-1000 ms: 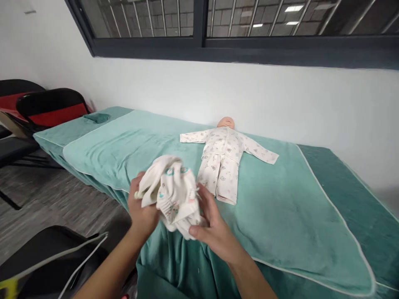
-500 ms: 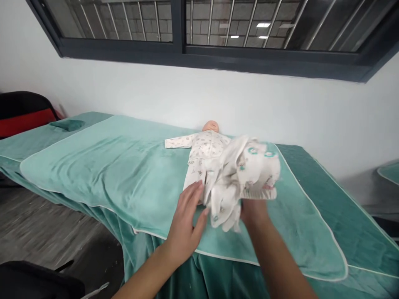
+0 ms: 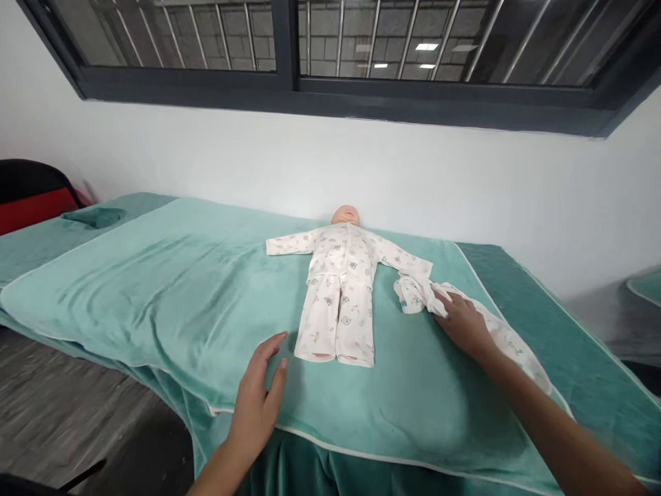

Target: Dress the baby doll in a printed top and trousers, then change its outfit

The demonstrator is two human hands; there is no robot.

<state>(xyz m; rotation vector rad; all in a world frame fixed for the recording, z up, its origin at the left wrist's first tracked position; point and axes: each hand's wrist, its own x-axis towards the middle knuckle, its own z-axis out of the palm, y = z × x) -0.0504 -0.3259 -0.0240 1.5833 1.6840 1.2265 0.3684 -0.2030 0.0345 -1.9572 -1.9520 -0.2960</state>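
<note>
A baby doll (image 3: 345, 215) lies on its back on a light green blanket (image 3: 217, 275), dressed in a white printed top (image 3: 347, 251) and trousers (image 3: 338, 313), its sleeves spread to both sides. To the right of the doll, crumpled white baby clothing (image 3: 413, 293) with a small print lies on the blanket, touching the end of one sleeve. My right hand (image 3: 465, 324) is closed on this cloth, which also stretches out behind the wrist. My left hand (image 3: 259, 393) hovers near the front edge, left of the trouser legs, holding nothing with its fingers apart.
Darker green cover (image 3: 527, 289) drapes the table beneath the blanket. A white wall (image 3: 232, 158) and a dark window frame (image 3: 330, 100) rise behind. At far left stands a black and red chair (image 3: 36, 200); a folded green cloth (image 3: 96, 217) lies near it.
My right hand has carried the bundled white clothing from in front of the doll down onto the blanket at the right. My left hand has drawn back to the left, uncovering the doll's trousers.
</note>
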